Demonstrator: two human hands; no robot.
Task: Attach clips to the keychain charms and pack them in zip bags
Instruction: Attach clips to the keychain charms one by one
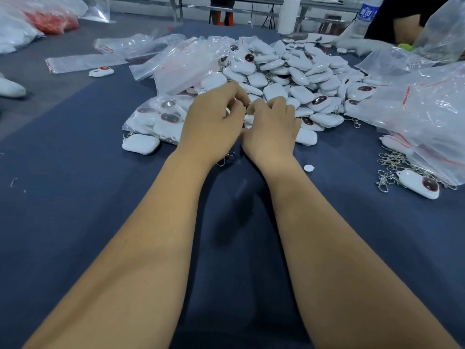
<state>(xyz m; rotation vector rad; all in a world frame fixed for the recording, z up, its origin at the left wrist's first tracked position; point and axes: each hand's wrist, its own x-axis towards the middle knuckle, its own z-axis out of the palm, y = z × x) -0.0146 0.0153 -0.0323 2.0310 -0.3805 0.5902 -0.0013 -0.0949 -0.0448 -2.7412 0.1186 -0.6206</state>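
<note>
My left hand (211,122) and my right hand (273,127) meet fingertip to fingertip at the near edge of a big pile of white keychain charms (297,76). Both have curled fingers. A small white charm (247,119) shows between them, pinched by my right hand; most of it is hidden. A metal clip with chain (226,157) shows just under my left hand, which seems to hold its upper end. A filled zip bag (161,117) lies left of my hands, with a loose charm (141,144) in front of it.
Empty zip bags (176,59) are heaped behind the pile's left side. Large clear bags (427,117) sit at right, with loose metal clips (390,170) and a charm (419,183) by them. Another person's arm (405,28) is at far right, beside a water bottle (366,16).
</note>
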